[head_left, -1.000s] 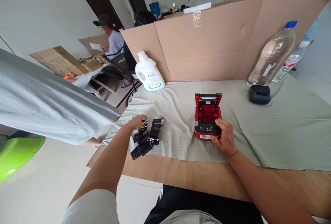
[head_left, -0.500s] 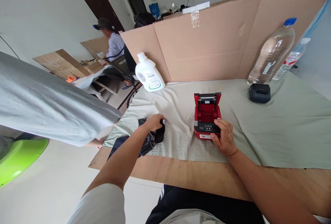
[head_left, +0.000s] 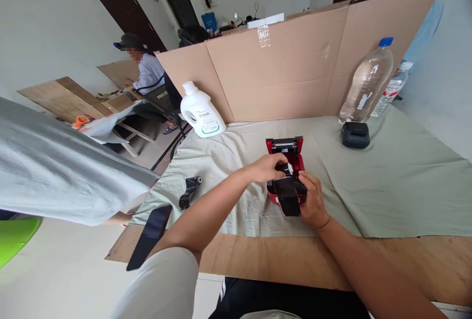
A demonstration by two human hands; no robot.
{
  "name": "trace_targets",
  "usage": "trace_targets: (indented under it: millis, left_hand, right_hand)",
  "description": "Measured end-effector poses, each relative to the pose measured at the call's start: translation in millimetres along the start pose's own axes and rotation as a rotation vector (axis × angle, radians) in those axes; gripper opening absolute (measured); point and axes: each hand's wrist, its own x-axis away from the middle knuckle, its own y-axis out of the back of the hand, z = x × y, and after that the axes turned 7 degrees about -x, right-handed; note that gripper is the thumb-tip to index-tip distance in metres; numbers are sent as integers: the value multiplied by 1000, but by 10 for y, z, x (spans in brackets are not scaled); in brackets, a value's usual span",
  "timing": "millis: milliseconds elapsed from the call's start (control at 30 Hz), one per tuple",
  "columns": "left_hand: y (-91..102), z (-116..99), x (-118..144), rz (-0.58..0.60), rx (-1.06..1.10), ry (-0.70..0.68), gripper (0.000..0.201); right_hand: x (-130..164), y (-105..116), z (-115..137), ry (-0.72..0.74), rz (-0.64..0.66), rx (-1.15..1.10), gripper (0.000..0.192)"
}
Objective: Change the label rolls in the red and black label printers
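Observation:
A small red printer (head_left: 297, 145) with its lid open stands on the pale green cloth (head_left: 387, 181). My left hand (head_left: 266, 167) holds a black ribbon roll (head_left: 284, 169) over the printer's open bay, and a black strip of it hangs over the front. My right hand (head_left: 312, 200) grips the printer's front edge and touches that strip. Another black ribbon roll (head_left: 190, 190) lies on the cloth to the left.
A black strip (head_left: 149, 236) hangs off the table's left front corner. A white detergent jug (head_left: 201, 111), a large clear bottle (head_left: 365, 83) and a dark small device (head_left: 355, 134) stand before a cardboard screen (head_left: 287, 73). A person sits at another table (head_left: 62, 95) far left.
My left hand picked a ribbon roll from the pile at the left and carried it right, onto the open printer. My right hand stayed at the printer's front.

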Motion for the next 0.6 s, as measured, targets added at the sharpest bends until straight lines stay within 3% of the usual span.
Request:
trace_targets:
  millis: [100, 200, 367, 600]
  left_hand:
    - [-124, -50, -284, 35, -389, 119, 31]
    - [-188, -123, -412, 81, -578, 190, 28]
    - [-171, -193, -455, 139, -621, 188, 32]
    - [-248, -49, -452, 93, -563, 127, 38]
  right_hand:
    - [4, 27, -6, 6, 14, 32, 53]
    - [7, 39, -16, 29, 38, 54, 42]
    - [11, 50, -27, 14, 56, 19, 31]
    - [4, 61, -4, 3, 58, -14, 28]
